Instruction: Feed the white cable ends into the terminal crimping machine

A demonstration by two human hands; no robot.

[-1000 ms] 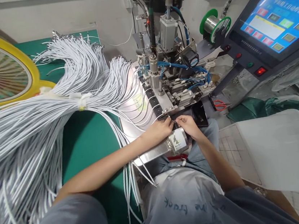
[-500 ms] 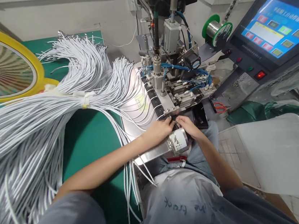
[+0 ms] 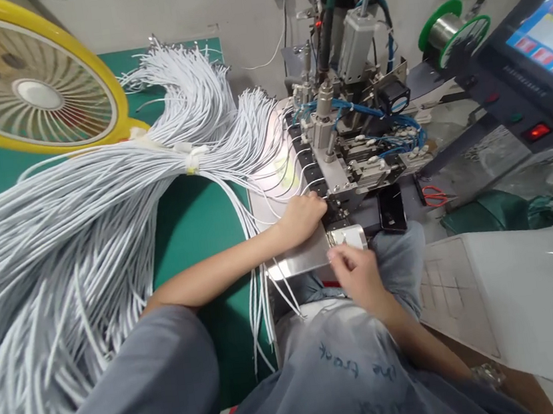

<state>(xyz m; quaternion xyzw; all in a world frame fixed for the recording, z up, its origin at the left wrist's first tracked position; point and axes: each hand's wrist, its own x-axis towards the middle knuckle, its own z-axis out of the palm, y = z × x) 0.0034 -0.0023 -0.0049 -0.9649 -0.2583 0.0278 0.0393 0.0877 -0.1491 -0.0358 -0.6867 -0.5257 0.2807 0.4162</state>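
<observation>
My left hand (image 3: 306,217) is closed, its fingertips curled down at the near end of the black slotted rail (image 3: 307,157) on the machine (image 3: 343,138). What lies under its fingers is hidden. Lower and to the right, my right hand (image 3: 359,271) is closed with thumb and index finger together, close to a silvery cylinder (image 3: 356,234) with a white label. Anything in that pinch is too small to make out. White cables (image 3: 263,180) run from a large tied bundle (image 3: 150,165) across a metal plate (image 3: 300,258), and several enter the rail.
A yellow fan (image 3: 119,98) stands at the left on the green table mat (image 3: 189,234). Right of the machine are a black phone (image 3: 391,210), red-handled scissors (image 3: 435,195), a wire spool (image 3: 451,31) and a control screen (image 3: 551,42). A white bin (image 3: 533,289) sits lower right.
My hands were together at the rail's near end; the right has drawn back toward my body, while the left stays by the rail. The view has shifted, moving the scene rightward.
</observation>
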